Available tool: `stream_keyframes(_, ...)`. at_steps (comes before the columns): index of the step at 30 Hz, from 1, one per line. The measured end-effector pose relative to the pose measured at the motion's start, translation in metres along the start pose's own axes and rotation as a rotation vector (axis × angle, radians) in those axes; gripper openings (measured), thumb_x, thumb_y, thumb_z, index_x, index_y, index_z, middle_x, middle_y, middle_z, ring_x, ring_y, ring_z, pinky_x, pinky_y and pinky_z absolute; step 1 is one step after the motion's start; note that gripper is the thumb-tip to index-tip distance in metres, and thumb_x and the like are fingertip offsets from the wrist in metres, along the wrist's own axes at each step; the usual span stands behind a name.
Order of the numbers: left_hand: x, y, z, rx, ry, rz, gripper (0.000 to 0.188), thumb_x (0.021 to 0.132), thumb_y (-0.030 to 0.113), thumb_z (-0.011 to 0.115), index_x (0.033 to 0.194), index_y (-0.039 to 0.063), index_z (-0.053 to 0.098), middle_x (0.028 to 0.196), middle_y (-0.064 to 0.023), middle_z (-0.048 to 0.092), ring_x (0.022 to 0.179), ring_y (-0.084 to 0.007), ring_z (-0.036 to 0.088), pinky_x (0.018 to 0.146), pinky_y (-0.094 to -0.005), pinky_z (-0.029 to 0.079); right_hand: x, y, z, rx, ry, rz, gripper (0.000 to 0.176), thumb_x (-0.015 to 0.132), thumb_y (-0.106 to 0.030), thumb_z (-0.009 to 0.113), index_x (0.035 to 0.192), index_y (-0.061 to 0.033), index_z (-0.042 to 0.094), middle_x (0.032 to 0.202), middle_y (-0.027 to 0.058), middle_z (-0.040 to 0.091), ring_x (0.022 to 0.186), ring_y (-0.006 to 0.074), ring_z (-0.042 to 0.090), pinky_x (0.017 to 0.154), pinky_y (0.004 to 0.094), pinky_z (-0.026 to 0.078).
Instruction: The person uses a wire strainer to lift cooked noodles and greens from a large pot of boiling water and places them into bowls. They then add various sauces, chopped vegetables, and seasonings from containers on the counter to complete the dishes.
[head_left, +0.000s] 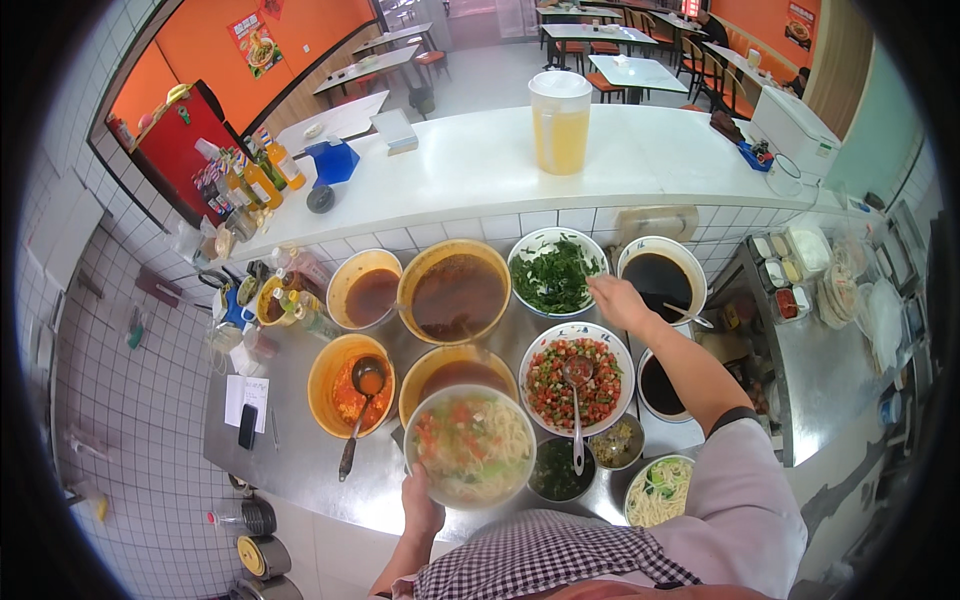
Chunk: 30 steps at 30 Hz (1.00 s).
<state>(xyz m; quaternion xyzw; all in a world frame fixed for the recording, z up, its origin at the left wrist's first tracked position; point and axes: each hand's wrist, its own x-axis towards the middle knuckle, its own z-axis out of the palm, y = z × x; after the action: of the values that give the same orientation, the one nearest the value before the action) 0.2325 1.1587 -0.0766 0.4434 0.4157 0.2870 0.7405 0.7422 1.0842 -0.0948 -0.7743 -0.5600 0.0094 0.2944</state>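
Observation:
My left hand (424, 501) grips the lower left rim of a bowl of noodle soup (471, 446), which has red bits and pale green leaves on top. The bowl is lifted in front of an orange pot of brown broth (491, 361), partly covering it. My right hand (621, 301) reaches to the right rim of a white bowl of chopped greens (556, 274). Its fingers are bent together; whether they hold anything is hidden. Below that hand is a white bowl of diced red and green peppers (544, 394) with a metal spoon (577, 420) in it.
Two pots of dark sauce (656, 279) stand right. Left are an orange pot of red sauce (345, 390) with a ladle (360, 420), and more broth pots (459, 296). A second noodle bowl (660, 491) sits near my apron. A pitcher (561, 124) stands on the white counter.

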Motion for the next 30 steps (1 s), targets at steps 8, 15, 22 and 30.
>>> stream_keyframes(8,0.012,-0.014,-0.010,0.185,-0.017,0.149,0.055,0.108,0.041,0.039,0.119,-0.008,0.058,0.096,-0.0115,0.070,0.087,-0.0194,0.068,0.077,-0.0313,0.053,-0.061,-0.004,-0.025,-0.123,-0.089,-0.135,0.026,0.095,-0.013,0.059,0.116,-0.0002,0.064,0.102,0.0164,0.068,0.092,0.0353,0.067,0.082,0.0445,0.055)
stream_keyframes(15,0.011,-0.013,-0.004,-0.043,-0.057,-0.070,0.054,0.106,0.044,0.044,0.122,-0.006,0.057,0.110,-0.0124,0.066,0.097,-0.0204,0.065,0.086,-0.0342,0.051,-0.079,-0.005,-0.023,-0.216,-0.207,-0.055,0.027,0.095,-0.017,0.060,0.116,0.0002,0.066,0.106,0.0176,0.070,0.096,0.0340,0.067,0.085,0.0415,0.056)
stream_keyframes(22,0.013,-0.018,-0.008,-0.006,-0.015,-0.033,0.061,0.105,0.051,0.042,0.116,-0.006,0.061,0.101,-0.0115,0.068,0.092,-0.0199,0.066,0.081,-0.0326,0.052,-0.069,-0.014,-0.026,-0.151,-0.098,-0.164,0.024,0.093,-0.011,0.063,0.113,0.0014,0.066,0.097,0.0180,0.068,0.089,0.0352,0.067,0.081,0.0430,0.056)
stream_keyframes(30,0.004,-0.008,-0.002,-0.131,-0.032,-0.041,0.061,0.105,0.048,0.045,0.129,-0.007,0.054,0.119,-0.0145,0.065,0.104,-0.0222,0.065,0.089,-0.0346,0.051,-0.030,-0.006,-0.016,-0.043,-0.016,-0.094,0.028,0.097,-0.015,0.058,0.119,0.0022,0.064,0.105,0.0201,0.068,0.097,0.0374,0.066,0.086,0.0440,0.054)
